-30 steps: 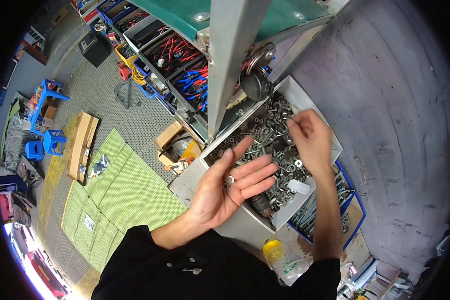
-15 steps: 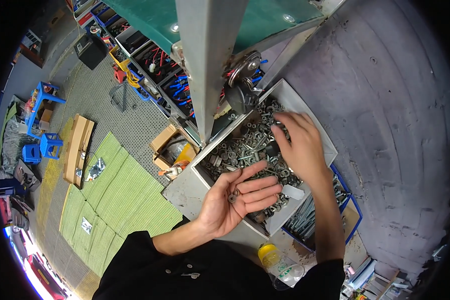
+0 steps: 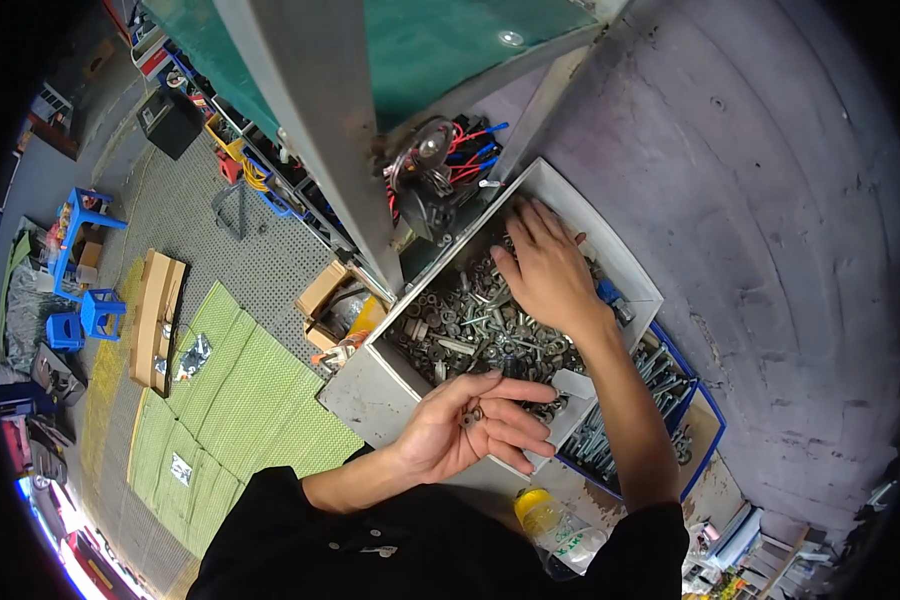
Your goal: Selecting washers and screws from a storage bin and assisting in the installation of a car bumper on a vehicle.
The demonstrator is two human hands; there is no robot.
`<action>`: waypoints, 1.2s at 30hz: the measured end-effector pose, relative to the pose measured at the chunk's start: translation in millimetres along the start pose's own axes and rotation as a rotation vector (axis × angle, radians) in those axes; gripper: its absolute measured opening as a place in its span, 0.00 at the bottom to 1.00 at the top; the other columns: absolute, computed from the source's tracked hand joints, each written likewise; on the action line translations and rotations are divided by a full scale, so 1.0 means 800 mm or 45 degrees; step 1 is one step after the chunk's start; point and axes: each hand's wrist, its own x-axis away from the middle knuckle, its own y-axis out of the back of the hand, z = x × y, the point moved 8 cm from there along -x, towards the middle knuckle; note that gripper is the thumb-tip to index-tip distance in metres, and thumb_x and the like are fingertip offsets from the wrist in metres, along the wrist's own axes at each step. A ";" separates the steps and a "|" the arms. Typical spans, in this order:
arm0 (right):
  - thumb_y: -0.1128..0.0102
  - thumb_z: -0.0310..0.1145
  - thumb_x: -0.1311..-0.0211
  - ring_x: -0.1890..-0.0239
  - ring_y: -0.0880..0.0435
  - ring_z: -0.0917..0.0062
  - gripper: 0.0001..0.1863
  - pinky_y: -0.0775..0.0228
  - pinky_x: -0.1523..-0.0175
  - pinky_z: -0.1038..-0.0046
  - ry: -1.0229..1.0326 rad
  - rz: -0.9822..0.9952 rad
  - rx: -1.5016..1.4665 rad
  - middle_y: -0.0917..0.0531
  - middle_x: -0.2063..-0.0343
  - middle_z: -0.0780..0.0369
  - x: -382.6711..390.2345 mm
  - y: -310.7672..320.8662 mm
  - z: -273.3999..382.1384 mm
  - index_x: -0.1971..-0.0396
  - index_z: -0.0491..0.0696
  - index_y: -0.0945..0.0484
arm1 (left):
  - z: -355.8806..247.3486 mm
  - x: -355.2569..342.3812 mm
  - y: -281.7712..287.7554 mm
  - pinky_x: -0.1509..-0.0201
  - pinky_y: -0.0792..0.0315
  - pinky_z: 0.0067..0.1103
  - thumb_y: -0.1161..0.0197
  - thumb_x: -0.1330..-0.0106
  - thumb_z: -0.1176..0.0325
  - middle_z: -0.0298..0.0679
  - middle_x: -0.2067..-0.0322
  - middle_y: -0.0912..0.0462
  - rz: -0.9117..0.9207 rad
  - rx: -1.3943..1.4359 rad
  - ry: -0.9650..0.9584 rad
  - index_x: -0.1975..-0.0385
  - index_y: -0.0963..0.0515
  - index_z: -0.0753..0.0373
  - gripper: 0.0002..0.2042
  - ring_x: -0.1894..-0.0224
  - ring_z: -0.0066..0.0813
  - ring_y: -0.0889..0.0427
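My left hand (image 3: 458, 432) is held palm up over the near edge of a grey bin (image 3: 625, 262), its fingers extended and a little apart. A few small metal nuts (image 3: 473, 415) rest in its palm. Loose nuts, bolts and washers (image 3: 460, 325) fill the bin. Toward the bin's far end, my right hand (image 3: 552, 280) lies palm down over the hardware with its fingers spread; its fingertips reach the pile, and what lies under them is hidden. A blue piece (image 3: 611, 291) shows beside the right wrist. Between the hands is a pale flat piece (image 3: 574, 384).
A blue-edged box (image 3: 706, 455) with long bolts (image 3: 598, 430) stands right of the bin. A grey metal post (image 3: 320, 130) slants down just beyond it, under a green panel (image 3: 460, 50). Near my body lies a clear bottle with a yellow cap (image 3: 536, 505). A cardboard box (image 3: 322, 292) sits left.
My right hand has moved farther away and left, down onto the pile at the bin's far end, fingers spreading. The left hand keeps the nuts, its fingers tilted slightly lower. The view has shifted.
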 end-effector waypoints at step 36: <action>0.51 0.44 0.27 0.33 0.31 0.50 0.27 0.53 0.28 0.37 0.051 0.285 -0.043 0.25 0.42 0.41 0.053 -0.008 0.061 0.43 0.36 0.25 | 0.011 0.021 0.003 0.60 0.15 0.37 0.63 0.20 0.54 0.64 0.62 0.16 0.086 -0.034 0.110 0.38 0.36 0.84 0.31 0.60 0.53 0.12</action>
